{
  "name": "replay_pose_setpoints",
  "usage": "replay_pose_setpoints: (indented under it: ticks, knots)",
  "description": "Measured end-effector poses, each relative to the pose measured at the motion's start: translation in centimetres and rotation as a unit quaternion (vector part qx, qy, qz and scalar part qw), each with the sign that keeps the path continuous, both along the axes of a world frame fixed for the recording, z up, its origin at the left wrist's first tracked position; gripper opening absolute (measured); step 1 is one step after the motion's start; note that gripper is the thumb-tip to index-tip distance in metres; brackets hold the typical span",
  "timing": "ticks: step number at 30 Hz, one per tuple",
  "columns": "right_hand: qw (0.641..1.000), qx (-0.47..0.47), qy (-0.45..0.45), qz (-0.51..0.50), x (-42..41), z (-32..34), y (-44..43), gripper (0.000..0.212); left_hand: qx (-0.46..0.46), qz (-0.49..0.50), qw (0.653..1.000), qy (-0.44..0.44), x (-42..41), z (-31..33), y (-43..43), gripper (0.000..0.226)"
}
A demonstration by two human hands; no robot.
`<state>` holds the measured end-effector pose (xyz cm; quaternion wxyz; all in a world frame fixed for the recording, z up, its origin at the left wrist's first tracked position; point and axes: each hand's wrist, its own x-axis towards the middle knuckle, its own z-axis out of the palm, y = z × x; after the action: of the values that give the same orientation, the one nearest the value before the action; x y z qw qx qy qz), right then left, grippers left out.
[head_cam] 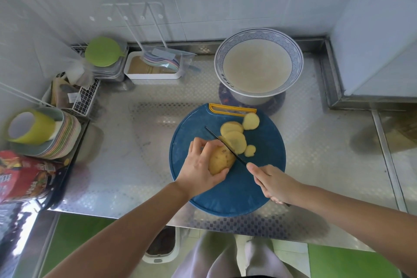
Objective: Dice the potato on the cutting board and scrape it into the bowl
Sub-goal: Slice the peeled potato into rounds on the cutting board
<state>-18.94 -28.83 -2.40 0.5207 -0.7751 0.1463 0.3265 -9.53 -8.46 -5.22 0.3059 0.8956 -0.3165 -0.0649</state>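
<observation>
In the centre of the frame a round blue cutting board (237, 194) lies on the patterned steel counter (135, 142). The left hand (199, 169) curls over the unpeeled potato (220, 160) at the board's left-middle, fingers arched on top and thumb tucked against the near end, which pins the round body so it cannot roll under the cut. The right hand (274, 184), lower right of the board, is wrapped around the handle of a thin black knife (225, 145), index finger stretched along the spine, probably to steer the blade. The blade runs diagonally up and left, and sits against the potato's cut face.

Several pale potato slices (235, 141) lie overlapping just right of the blade, fanning towards the board's yellow handle (232, 111) at its upper edge.

The patterned bowl (297, 61) stands on a dark mat (225, 99) just beyond the board, near enough for scraping; it looks to hold no potato yet.

I judge this to be the slicing stage: the rounds must be cut into strips and cubes before any scraping.
</observation>
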Motion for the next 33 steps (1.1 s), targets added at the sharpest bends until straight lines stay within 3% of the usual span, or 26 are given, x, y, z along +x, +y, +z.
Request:
replay_pose_setpoints:
  ticks: [11,17,22,26,33]
  knots:
    - [1.000,-0.001,0.020,-0.020,1.2,-1.4,0.7,0.056,-0.015,0.001,1.000,0.002,-0.1,-0.1,0.3,0.063]
    - [0.979,0.133,0.118,-0.095,1.9,-1.0,-0.8,0.061,-0.043,0.010,0.999,0.009,-0.5,0.2,0.6,0.061]
    - [0.970,0.172,0.120,-0.125,0.8,-0.5,-1.3,0.060,-0.054,0.036,0.998,0.023,-1.4,0.0,0.3,0.056]
    - [0.979,0.146,0.067,-0.127,0.3,1.4,-1.5,0.064,-0.061,0.050,0.997,0.024,-1.8,-0.1,0.4,0.054]
    - [0.996,-0.009,-0.063,-0.064,-1.9,4.4,-1.1,0.061,-0.074,0.036,0.997,0.007,-1.8,0.0,0.7,0.054]
